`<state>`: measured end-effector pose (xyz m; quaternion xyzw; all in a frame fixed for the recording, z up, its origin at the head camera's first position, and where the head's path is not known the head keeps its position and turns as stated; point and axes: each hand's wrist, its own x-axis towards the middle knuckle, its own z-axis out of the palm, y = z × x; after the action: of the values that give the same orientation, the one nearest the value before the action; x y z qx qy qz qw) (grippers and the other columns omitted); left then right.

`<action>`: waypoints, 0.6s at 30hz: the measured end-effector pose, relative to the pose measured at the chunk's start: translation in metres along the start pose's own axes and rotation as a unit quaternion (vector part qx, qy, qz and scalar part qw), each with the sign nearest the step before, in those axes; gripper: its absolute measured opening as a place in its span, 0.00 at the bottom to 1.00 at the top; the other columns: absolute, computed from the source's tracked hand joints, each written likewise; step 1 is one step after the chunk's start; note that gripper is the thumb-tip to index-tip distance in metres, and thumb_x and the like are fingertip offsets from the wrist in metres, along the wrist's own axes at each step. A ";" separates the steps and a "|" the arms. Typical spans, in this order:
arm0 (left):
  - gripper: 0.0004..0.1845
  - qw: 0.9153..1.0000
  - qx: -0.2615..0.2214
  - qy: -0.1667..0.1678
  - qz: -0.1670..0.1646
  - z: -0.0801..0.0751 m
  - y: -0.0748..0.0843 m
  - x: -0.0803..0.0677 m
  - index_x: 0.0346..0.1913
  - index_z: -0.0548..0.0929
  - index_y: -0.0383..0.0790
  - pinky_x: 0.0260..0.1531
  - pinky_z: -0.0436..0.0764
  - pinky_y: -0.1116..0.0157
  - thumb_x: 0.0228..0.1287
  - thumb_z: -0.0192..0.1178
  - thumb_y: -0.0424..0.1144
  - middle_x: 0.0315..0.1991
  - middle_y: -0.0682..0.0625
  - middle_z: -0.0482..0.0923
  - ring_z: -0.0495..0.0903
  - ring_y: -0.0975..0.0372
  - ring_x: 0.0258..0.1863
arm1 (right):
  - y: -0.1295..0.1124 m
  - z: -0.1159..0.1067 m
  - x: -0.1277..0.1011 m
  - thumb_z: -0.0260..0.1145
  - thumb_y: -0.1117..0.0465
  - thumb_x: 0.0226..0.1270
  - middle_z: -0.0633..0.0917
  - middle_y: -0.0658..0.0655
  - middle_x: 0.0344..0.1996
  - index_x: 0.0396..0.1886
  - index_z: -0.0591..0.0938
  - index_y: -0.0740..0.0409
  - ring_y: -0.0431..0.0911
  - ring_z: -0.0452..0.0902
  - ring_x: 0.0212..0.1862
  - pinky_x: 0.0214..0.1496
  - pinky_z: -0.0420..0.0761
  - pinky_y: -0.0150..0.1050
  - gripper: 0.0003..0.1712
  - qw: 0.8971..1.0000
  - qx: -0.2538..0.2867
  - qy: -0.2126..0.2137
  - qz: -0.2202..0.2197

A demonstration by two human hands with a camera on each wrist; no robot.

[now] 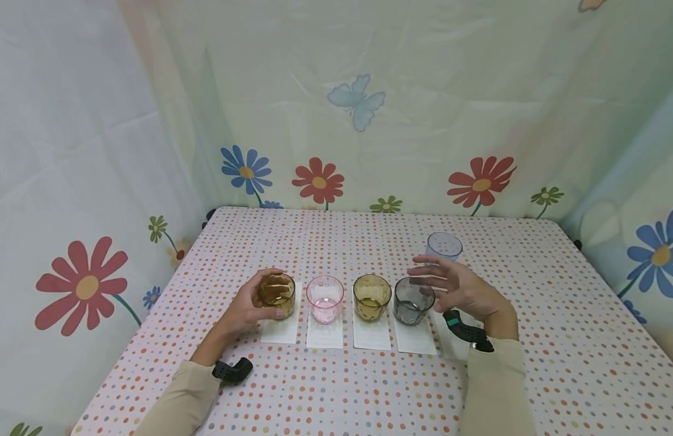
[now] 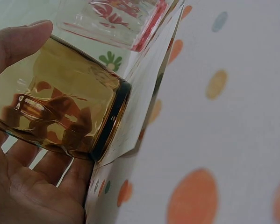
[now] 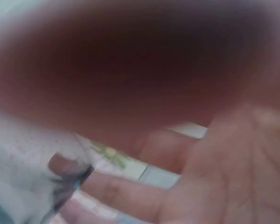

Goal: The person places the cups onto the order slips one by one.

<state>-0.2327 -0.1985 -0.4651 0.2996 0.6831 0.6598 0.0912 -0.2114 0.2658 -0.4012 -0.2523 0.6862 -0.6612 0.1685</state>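
Observation:
My left hand [image 1: 248,306] holds an amber glass [image 1: 276,297] at the left end of a row, thumb on the near side and fingers behind. In the left wrist view, the glass [image 2: 69,100] stands at a white paper's edge. My right hand [image 1: 467,290] is beside the grey glass [image 1: 414,303], its fingers spread and fairly straight over the far side; whether they touch it I cannot tell. A blurred part of the hand covers much of the right wrist view, with a bit of the grey glass [image 3: 65,186] at lower left.
Between the hands stand a pink-rimmed glass [image 1: 325,300] and a yellowish glass [image 1: 371,298]. Behind the right hand is a pale blue glass [image 1: 444,245]. White papers [image 1: 324,338] lie under the row on a dotted tablecloth [image 1: 336,393]. A flowered curtain [image 1: 402,139] hangs behind.

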 end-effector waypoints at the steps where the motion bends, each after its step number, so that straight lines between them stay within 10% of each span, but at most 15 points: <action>1: 0.41 1.000 -0.002 0.000 0.001 0.000 0.000 0.000 0.69 0.59 0.41 0.59 0.70 0.52 0.53 0.67 0.26 0.62 0.36 0.64 0.67 0.41 0.60 | -0.005 0.001 -0.001 0.65 0.82 0.49 0.62 0.75 0.64 0.70 0.57 0.64 0.64 0.61 0.65 0.62 0.71 0.47 0.48 1.000 0.001 0.018 -0.014; 5: 0.41 1.000 -0.012 -0.002 0.003 0.001 0.000 0.000 0.69 0.59 0.41 0.59 0.70 0.53 0.52 0.67 0.26 0.62 0.36 0.64 0.67 0.41 0.60 | -0.022 0.003 -0.002 0.61 0.80 0.57 0.66 0.73 0.63 0.68 0.59 0.68 0.60 0.65 0.64 0.59 0.74 0.41 0.39 0.987 -0.007 0.124 -0.103; 9: 0.42 1.000 -0.014 -0.002 0.004 0.001 0.000 0.001 0.69 0.59 0.40 0.60 0.70 0.52 0.52 0.68 0.26 0.62 0.37 0.64 0.67 0.41 0.60 | -0.031 0.005 0.003 0.63 0.79 0.56 0.70 0.67 0.60 0.65 0.66 0.66 0.54 0.66 0.62 0.58 0.74 0.36 0.35 0.937 -0.049 0.309 -0.153; 15: 0.42 1.000 -0.017 -0.005 0.010 0.000 -0.002 0.002 0.69 0.59 0.38 0.59 0.71 0.55 0.51 0.67 0.25 0.62 0.36 0.64 0.68 0.42 0.60 | 0.030 -0.041 0.021 0.73 0.62 0.54 0.65 0.49 0.68 0.69 0.63 0.41 0.44 0.54 0.70 0.70 0.59 0.42 0.44 0.839 -0.192 0.508 -0.042; 18: 0.41 1.000 -0.015 -0.004 0.011 0.000 -0.002 0.001 0.69 0.59 0.39 0.59 0.70 0.54 0.52 0.67 0.25 0.62 0.35 0.64 0.67 0.42 0.60 | 0.062 -0.057 0.029 0.74 0.52 0.52 0.58 0.47 0.71 0.72 0.55 0.36 0.45 0.47 0.72 0.72 0.55 0.44 0.51 0.829 -0.209 0.518 0.003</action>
<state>-0.2346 -0.1978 -0.4667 0.3082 0.6697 0.6695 0.0912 -0.2751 0.2958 -0.4557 0.1001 0.7954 -0.5347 -0.2671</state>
